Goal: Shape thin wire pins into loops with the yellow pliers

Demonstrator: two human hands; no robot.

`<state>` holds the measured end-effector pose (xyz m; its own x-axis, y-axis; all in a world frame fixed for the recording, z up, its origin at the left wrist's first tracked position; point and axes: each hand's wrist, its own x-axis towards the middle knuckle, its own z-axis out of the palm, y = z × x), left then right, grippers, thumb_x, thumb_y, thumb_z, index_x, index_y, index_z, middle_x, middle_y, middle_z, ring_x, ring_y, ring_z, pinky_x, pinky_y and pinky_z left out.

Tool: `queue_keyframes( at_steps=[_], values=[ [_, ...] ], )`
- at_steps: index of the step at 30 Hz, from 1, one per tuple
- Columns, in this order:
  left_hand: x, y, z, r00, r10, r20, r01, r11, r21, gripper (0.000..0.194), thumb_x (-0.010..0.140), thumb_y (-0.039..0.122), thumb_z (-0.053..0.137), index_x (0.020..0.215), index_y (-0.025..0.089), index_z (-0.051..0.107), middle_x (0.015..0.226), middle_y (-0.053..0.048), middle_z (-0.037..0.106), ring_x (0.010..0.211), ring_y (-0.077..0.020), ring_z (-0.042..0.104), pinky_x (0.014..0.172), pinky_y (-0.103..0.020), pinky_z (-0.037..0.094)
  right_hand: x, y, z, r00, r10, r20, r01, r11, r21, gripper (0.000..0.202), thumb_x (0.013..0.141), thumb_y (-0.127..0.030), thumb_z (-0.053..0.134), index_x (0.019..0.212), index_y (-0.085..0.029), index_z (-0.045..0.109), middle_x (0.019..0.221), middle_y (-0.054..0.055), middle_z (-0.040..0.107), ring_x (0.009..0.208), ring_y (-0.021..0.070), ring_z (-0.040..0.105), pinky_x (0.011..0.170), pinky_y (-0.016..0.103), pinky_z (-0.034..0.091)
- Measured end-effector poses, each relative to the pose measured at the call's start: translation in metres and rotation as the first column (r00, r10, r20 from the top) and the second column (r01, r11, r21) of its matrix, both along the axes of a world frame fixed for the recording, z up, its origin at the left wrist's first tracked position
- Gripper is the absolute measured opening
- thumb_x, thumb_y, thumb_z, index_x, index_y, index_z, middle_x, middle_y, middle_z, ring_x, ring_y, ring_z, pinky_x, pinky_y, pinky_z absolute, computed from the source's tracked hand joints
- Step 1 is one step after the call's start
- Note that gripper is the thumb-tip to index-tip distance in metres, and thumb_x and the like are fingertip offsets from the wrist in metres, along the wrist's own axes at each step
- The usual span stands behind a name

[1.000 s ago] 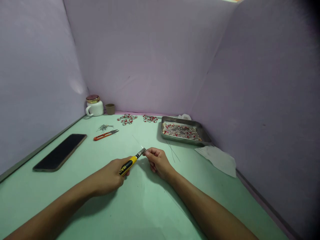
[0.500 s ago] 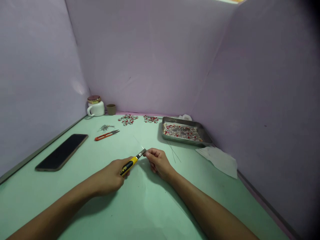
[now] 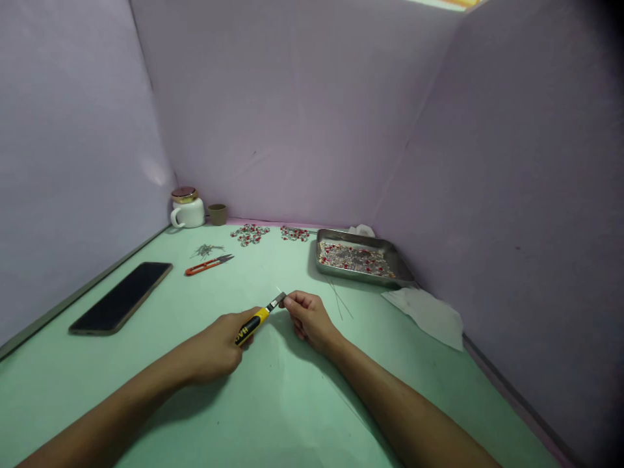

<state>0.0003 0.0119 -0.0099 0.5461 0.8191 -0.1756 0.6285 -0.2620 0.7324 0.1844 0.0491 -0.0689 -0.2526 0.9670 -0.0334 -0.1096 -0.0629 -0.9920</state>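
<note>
Since the earlier frame the hands have barely moved; the thin strand beyond the tool's tip now shows only as a short glint.
The left hand (image 3: 220, 344) is wrapped around a yellow-and-black tool (image 3: 253, 325), whose metal tip reaches the fingertips of the right hand (image 3: 311, 318). The right hand is pinched narrow; whatever it grips is too small to tell. Beyond it, thin wires (image 3: 337, 298) lie crossed on the worktop (image 3: 253, 409), near the metal tray (image 3: 358, 275). The tray holds loose red and pale beads (image 3: 353, 257). At the far left, a lidded white mug (image 3: 190, 213) stands beside a small brown cup (image 3: 217, 215); the contents of both are hidden.
</note>
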Motion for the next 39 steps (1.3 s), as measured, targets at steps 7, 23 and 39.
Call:
queue_keyframes(
  at_steps=[7, 23, 39],
  values=[
    [-0.0009, -0.0004, -0.0015, 1.000, 0.000, -0.005, 0.000, 1.000, 0.000, 0.023, 0.057, 0.006, 0.036, 0.074, 0.020, 0.041, 0.067, 0.003, 0.044, 0.062, -0.0130, 0.040, 0.056, -0.024, 0.032, -0.0005, -0.0003, 0.0009, 1.000, -0.006, 0.011, 0.006, 1.000, 0.021, 0.025, 0.071, -0.039, 0.057, 0.071, -0.014, 0.056, 0.035, -0.012, 0.030, 0.026, 0.0030, 0.023, 0.024, 0.016, 0.024],
    [-0.0003, -0.0006, 0.0005, 1.000, 0.002, -0.002, -0.002, 1.000, 0.006, 0.026, 0.058, 0.005, 0.036, 0.078, 0.020, 0.044, 0.067, 0.004, 0.044, 0.062, -0.0128, 0.040, 0.055, -0.024, 0.030, -0.0004, -0.0004, 0.0012, 0.999, -0.017, 0.027, 0.016, 0.999, 0.027, 0.024, 0.071, -0.038, 0.056, 0.071, -0.014, 0.056, 0.035, -0.011, 0.032, 0.026, 0.0035, 0.026, 0.025, 0.016, 0.024],
    [-0.0002, -0.0003, 0.0007, 1.000, 0.007, 0.017, -0.007, 1.000, -0.011, 0.031, 0.056, 0.003, 0.035, 0.080, 0.021, 0.045, 0.067, 0.005, 0.046, 0.063, -0.0125, 0.042, 0.055, -0.023, 0.032, -0.0001, -0.0006, 0.0000, 1.000, -0.006, 0.010, 0.006, 0.999, 0.031, 0.025, 0.071, -0.039, 0.057, 0.071, -0.014, 0.056, 0.037, -0.011, 0.032, 0.026, 0.0028, 0.025, 0.024, 0.015, 0.023]
  ],
)
